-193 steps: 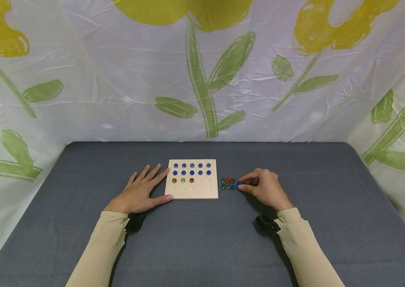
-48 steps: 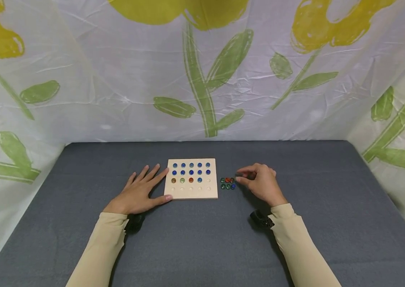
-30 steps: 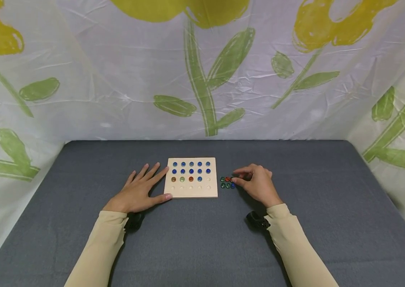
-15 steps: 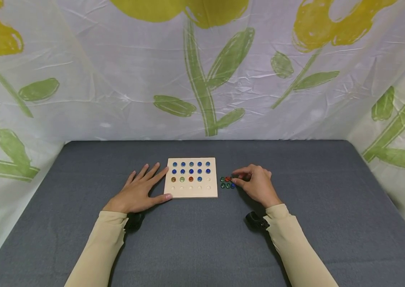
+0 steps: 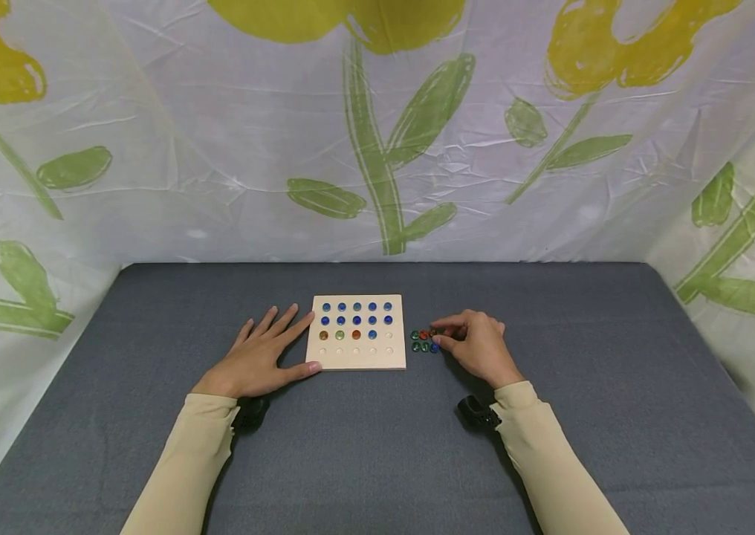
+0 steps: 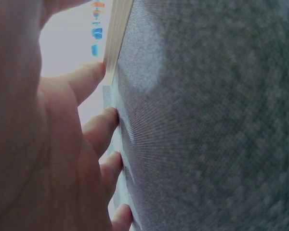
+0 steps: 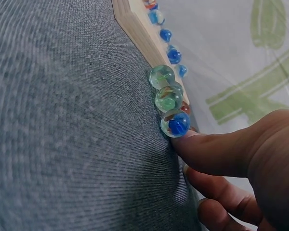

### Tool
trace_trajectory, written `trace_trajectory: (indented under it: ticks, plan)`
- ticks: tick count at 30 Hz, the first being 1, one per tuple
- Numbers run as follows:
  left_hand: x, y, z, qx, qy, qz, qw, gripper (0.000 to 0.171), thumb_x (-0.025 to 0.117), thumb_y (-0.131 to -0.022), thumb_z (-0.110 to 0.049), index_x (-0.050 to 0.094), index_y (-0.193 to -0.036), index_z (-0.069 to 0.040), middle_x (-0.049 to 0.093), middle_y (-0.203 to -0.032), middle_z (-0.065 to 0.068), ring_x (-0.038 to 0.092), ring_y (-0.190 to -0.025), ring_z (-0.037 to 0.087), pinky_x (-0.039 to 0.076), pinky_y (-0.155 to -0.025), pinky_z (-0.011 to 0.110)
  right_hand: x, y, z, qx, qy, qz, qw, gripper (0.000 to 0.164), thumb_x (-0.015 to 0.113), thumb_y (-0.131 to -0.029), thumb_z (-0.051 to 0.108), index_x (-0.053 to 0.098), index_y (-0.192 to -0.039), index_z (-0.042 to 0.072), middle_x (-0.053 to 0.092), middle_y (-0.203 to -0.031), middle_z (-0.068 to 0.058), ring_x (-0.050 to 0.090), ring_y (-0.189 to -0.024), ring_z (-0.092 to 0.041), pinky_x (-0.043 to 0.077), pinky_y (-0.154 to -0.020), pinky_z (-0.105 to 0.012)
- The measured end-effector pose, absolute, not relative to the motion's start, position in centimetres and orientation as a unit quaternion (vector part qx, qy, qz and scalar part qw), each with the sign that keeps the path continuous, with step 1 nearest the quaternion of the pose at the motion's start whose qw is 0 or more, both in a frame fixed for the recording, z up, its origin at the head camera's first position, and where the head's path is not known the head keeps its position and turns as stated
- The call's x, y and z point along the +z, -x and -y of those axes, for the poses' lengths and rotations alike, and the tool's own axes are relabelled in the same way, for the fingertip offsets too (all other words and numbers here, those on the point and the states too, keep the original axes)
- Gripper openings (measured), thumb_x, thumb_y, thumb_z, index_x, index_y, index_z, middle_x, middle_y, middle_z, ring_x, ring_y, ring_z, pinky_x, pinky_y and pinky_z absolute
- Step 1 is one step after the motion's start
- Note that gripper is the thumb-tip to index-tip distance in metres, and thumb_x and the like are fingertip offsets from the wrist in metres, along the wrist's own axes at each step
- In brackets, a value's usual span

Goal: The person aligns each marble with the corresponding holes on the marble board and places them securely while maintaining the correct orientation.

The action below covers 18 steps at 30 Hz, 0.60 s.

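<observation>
My left hand [image 5: 252, 364] lies flat with spread fingers at the left side of a pale wooden marble board [image 5: 380, 362]. Its index fingertip and thumb touch the board's edge; in the left wrist view a fingertip [image 6: 97, 72] meets the wooden side. Blue marbles fill the two far rows. The third row holds a brown, a green, an orange-red and a blue marble [image 5: 372, 335]. Right of the board, my right hand [image 5: 480, 349] pinches a dark reddish marble [image 5: 434, 334] at the end of a small group; its thumb partly hides it in the right wrist view.
Loose marbles lie in two short rows between board and right hand: green [image 5: 415, 335], red [image 5: 424, 335], more green ones and a blue one [image 7: 178, 124]. Round hollows show in the board's near row. Grey cloth [image 5: 377, 453] covers the table; a flower-painted sheet [image 5: 217, 148] hangs behind.
Since the oldest frame a blue marble has come into the board's third row. My right hand has shifted left onto the dark reddish marble. The left hand has stayed put.
</observation>
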<state>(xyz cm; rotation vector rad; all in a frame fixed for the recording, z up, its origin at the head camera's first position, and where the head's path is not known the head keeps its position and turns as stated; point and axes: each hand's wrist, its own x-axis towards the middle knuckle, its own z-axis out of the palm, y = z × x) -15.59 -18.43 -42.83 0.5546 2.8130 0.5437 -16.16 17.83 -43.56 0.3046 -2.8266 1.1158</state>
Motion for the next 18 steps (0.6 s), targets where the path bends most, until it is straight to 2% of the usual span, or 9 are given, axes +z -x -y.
trace_trajectory:
  ticks: [18]
  plan:
    - [-42.93, 15.53, 18.54, 0.185, -0.186, -0.958, 0.115, 0.091, 0.060, -0.092, -0.067, 0.027, -0.163, -0.020, 0.018, -0.168, 0.015, 0.007, -0.153, 0.045, 0.002, -0.118, 0.068, -43.73, 16.07, -17.79, 0.362, -0.095, 0.926, 0.050, 0.016, 0.085, -0.083, 0.010, 0.082, -0.099, 0.007, 0.065, -0.081, -0.001, 0.060, -0.074, -0.020, 0.026, -0.081, -0.049]
